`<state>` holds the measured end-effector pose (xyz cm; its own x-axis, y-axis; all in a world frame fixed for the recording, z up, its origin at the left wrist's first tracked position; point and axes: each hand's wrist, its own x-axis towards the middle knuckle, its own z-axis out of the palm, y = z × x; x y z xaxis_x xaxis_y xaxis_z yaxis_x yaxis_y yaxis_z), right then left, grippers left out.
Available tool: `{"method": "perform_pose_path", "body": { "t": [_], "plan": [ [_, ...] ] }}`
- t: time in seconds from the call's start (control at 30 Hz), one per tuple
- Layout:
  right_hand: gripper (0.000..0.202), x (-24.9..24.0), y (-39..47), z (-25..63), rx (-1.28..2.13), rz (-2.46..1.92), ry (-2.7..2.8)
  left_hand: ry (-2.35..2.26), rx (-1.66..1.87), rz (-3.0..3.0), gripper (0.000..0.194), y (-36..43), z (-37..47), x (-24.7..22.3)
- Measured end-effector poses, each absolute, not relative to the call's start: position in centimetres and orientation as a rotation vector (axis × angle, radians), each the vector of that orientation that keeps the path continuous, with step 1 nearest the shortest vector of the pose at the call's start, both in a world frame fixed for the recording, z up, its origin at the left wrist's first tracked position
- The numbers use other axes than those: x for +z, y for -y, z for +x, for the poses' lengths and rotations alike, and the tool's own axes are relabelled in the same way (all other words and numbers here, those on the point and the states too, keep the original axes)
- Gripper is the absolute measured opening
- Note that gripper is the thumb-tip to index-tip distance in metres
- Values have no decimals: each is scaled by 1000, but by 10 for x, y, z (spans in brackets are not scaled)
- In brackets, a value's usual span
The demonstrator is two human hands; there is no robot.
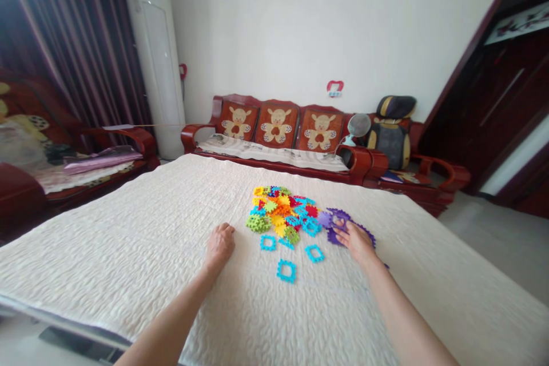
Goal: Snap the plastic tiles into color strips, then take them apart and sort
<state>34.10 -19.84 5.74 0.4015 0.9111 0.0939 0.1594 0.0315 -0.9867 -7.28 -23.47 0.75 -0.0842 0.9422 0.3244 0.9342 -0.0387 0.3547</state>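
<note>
My left hand [221,244] rests on the quilted cloth with its fingers curled under, left of the toy pieces, and nothing shows in it. Over a group of purple notched building pieces [333,237] reaches my right hand [357,241], its fingers apart and partly covering them. Just left of its fingertips lies a lilac piece [325,219]. Between my hands is a heap of colourful interlocking pieces [282,210] in yellow, orange, green, red and blue. Nearer to me lie separate blue square frames, among them one blue frame [286,271] at the front and another blue frame [315,253] to its right.
A cream quilted cloth [128,251] covers the large table. Beyond it stands a wooden sofa [201,136] with bear-pattern cushions. A small fan [359,125] and a chair with a massage cushion [390,143] are at the back right. An armchair [141,143] is at the left.
</note>
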Motion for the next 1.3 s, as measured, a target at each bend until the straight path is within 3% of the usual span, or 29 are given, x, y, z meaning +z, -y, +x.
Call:
{"method": "perform_pose_path", "body": {
  "t": [0.23,0.47,0.67,0.83,1.07,1.3],
  "plan": [
    [40,57,193,361,243,-1592,1026,-2177,752,2106,30,235,-72,8],
    [28,21,221,254,204,-1332,1579,-2179,721,2134,31,233,-74,6],
    [46,11,233,197,-21,-1261,2057,-2168,737,2186,31,229,-79,-2],
    [38,13,227,191,-21,-1294,2077,-2174,743,2166,30,230,-77,0],
    [33,13,220,177,172,-1020,2055,-2145,773,2119,31,235,-73,5],
    [39,2,200,190,619,-1170,1365,-2019,1123,2170,37,207,-75,-1]
  ]
}}
